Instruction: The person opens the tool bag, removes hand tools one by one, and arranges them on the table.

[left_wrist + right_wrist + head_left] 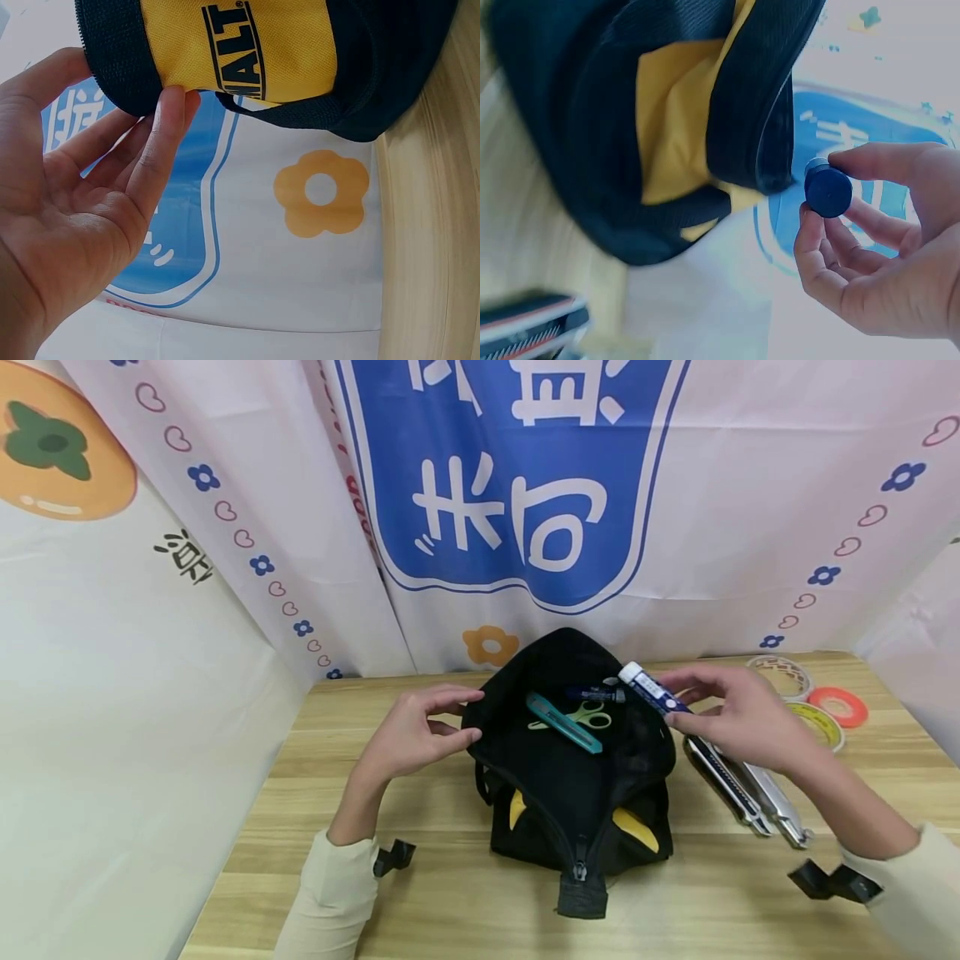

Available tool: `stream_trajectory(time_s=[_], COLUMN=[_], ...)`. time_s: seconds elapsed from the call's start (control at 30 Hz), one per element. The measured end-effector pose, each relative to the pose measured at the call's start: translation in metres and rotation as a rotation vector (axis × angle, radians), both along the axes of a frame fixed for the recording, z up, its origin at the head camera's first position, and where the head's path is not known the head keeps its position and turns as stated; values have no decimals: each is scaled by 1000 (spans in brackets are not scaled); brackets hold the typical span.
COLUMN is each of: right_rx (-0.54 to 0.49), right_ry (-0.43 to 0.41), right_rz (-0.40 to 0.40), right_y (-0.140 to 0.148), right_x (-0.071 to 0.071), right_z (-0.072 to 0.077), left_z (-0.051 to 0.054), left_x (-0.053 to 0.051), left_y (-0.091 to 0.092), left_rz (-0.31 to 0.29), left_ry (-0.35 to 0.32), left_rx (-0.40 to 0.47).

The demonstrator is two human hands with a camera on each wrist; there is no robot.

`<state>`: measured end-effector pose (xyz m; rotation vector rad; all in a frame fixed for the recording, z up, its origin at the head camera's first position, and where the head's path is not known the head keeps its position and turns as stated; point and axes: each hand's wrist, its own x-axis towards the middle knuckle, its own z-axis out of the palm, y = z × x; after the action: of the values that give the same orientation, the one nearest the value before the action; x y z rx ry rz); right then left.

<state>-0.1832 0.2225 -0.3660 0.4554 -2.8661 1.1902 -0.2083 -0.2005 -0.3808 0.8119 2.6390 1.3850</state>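
A black and yellow zip bag (551, 777) stands unzipped on the wooden table. Inside it lie a teal cutter (564, 723), green-handled scissors (594, 718) and a dark blue tube (592, 694). My left hand (417, 732) pinches the bag's left rim between thumb and fingers; in the left wrist view the hand (97, 165) holds the zip edge beside the yellow panel. At the right rim, my right hand (738, 714) pinches a blue glue stick with a white cap (651, 688). The right wrist view shows its round blue end (829, 192) between thumb and fingers.
Right of the bag lie two metal cutters (726, 785), partly under my right forearm. Behind them are tape rolls: a clear one (802, 681), a red one (852, 707) and a yellow one (834, 735). A printed cloth (735, 560) hangs behind the table.
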Motion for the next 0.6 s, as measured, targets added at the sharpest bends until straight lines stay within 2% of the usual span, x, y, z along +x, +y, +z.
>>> stream_trajectory(time_s=[0.17, 0.33, 0.6], right_rx=[-6, -1, 25], right_ry=[16, -3, -18], right_rz=[-55, -123, -187], right_y=[31, 60, 93], right_x=[6, 13, 23], right_z=[-15, -30, -56], left_z=[0, 0, -1], left_x=[0, 0, 0], left_y=[0, 1, 2], left_rz=[-1, 1, 5], left_ry=[-3, -5, -3], left_rx=[5, 2, -8])
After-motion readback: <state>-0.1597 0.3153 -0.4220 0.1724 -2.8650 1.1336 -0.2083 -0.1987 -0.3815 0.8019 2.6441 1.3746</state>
